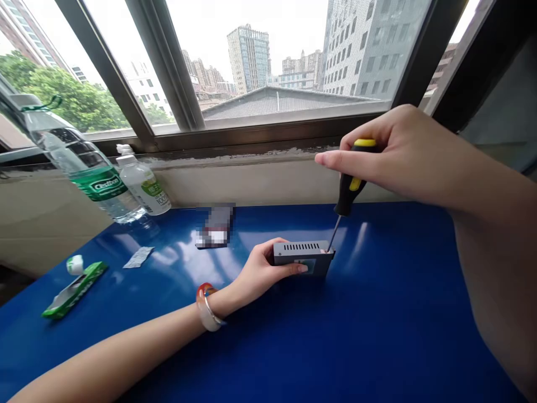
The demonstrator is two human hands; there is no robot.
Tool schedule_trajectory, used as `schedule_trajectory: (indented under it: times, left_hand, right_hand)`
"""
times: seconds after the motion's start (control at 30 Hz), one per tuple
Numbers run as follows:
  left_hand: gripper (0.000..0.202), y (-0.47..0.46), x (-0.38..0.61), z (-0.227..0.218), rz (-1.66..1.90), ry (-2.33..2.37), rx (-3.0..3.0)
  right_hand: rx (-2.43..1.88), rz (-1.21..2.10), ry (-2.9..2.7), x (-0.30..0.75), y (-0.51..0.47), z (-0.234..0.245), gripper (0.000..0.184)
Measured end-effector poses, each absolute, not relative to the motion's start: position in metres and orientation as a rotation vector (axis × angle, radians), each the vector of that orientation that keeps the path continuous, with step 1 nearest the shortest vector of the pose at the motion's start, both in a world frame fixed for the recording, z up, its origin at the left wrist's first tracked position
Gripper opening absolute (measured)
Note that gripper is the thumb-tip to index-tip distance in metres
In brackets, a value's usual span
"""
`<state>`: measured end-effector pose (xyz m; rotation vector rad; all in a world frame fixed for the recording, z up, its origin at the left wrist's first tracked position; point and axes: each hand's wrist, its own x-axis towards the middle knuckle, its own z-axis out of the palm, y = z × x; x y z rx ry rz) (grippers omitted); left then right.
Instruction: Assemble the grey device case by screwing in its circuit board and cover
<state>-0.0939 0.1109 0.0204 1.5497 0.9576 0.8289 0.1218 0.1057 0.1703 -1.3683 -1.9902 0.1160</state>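
My left hand (268, 270) grips a small grey vented metal box (302, 258), with the thumb across its front face and the box resting on the blue tabletop. My right hand (388, 154) holds a yellow-and-black screwdriver (349, 182) upright above the box. Its thin steel shaft (334, 233) angles down, and the tip meets the box's top right corner near a small screw, which is too small to see clearly. A bangle and a beaded bracelet (207, 308) circle my left wrist.
A blue tabletop (377, 313) runs along a window sill. A large water bottle (86, 168) lies tilted, and a small white-labelled bottle (142, 184) stands at the back left. A green packet (75, 290), a paper slip (138, 257) and a blurred flat object (215, 226) lie further left.
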Motion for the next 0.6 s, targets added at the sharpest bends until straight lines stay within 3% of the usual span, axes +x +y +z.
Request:
schedule_trajectory:
  times: [0.6]
  left_hand:
    - [0.031, 0.1108, -0.0943, 0.0194, 0.832, 0.921, 1.522]
  right_hand:
    - [-1.386, 0.153, -2.002, 0.1218, 0.1066, 0.168, 0.041]
